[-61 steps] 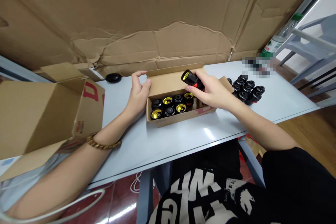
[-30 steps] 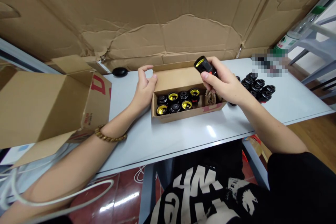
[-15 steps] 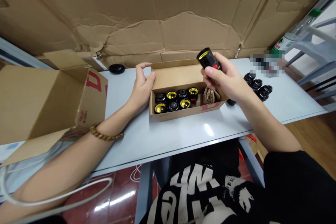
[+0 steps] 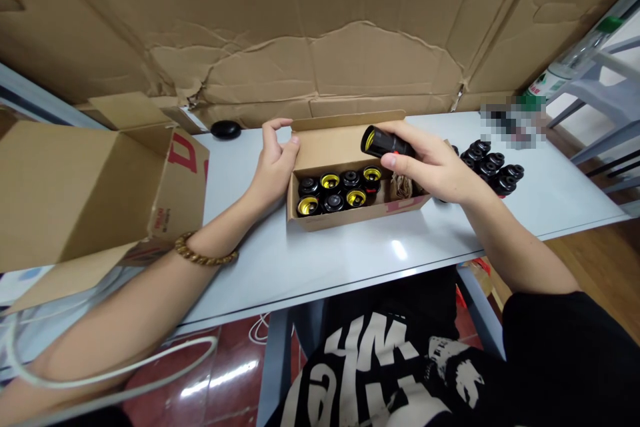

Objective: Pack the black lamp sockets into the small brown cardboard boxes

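My right hand is closed around a black flashlight with a yellow-lined open end and a red spot on its side. I hold it tilted, nearly level, above the right half of a long cardboard box. Inside the box, several flashlights stand upright in two rows, some with yellow ends up and others with black ends up. Crumpled brown paper fills part of the box's right end. My left hand grips the box's left side, thumb at the raised lid's edge.
Several more black flashlights stand on the white table at right. A large open carton is at left, and a black oval object lies behind. Tall cardboard closes off the back. A plastic bottle stands at far right.
My right hand has tipped the flashlight closer to level, its yellow end now pointing left and slightly lower. My left hand stays on the box.
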Motion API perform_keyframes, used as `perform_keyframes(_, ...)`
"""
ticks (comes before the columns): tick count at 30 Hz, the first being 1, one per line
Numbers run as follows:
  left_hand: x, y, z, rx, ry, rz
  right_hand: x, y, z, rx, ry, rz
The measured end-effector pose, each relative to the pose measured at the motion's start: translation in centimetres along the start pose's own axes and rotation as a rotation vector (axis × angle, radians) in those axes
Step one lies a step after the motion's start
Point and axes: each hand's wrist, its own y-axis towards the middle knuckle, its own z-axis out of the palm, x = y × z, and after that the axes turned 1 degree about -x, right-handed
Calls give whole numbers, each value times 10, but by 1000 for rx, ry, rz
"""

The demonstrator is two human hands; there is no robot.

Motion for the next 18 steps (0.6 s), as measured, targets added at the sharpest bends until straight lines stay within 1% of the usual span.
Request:
perform_keyframes(4, 1, 0, 1, -3, -12, 10, 1, 0, -2, -27, -37, -13)
perform_keyframes(8, 0, 0, 1, -1, -8, -11, 5, -3, -7, -14, -28, -10)
perform_keyframes(11, -1, 0, 1, -4, -5, -6, 7, -8, -12, 26, 7, 66)
perform_keyframes(15, 1, 1, 1, 0, 9, 3, 8, -15, -22, 113, 69, 200)
perform_keyframes(18, 2, 1, 2, -4, 4, 9, 11, -17, -29, 153, 114, 226)
